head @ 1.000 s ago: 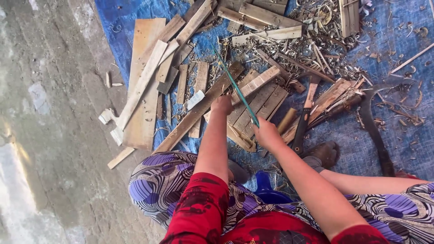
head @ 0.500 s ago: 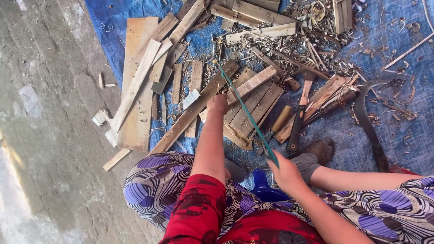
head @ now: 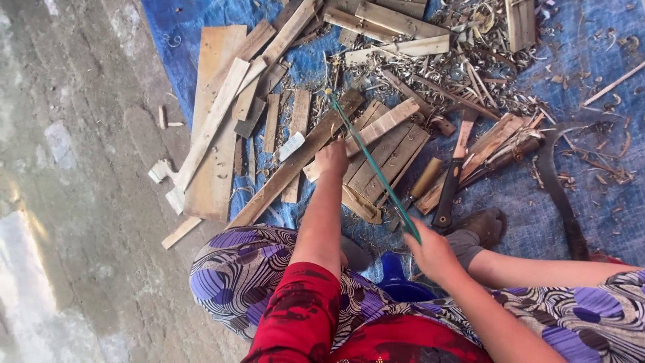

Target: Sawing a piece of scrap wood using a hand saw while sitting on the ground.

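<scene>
- A thin green strip [head: 373, 166] was held by both hands, slanting across a pile of flat wooden slats [head: 386, 144] spread on a blue tarpaulin [head: 168, 40].
- The right hand [head: 435, 253] was closed around the near end of the green strip, just beside the near edge of the slat pile.
- The left hand [head: 331, 160] was closed on or pressed against the strip partway along it, over the slat pile; the exact grip could not be told.
- The far tip of the strip was seen reaching past the left hand, above a long diagonal plank [head: 295, 161].
- A dark-handled knife [head: 451, 181] was laid just to the right of the slat pile.
- A long curved dark blade [head: 559, 188] was laid further right of the pile, on the tarpaulin.
- Curled wood shavings [head: 463, 67] were scattered beyond the pile.
- A broad pale board [head: 215, 121] was laid to the left of the pile, at the tarpaulin's edge beside a grey concrete floor [head: 74, 175].
</scene>
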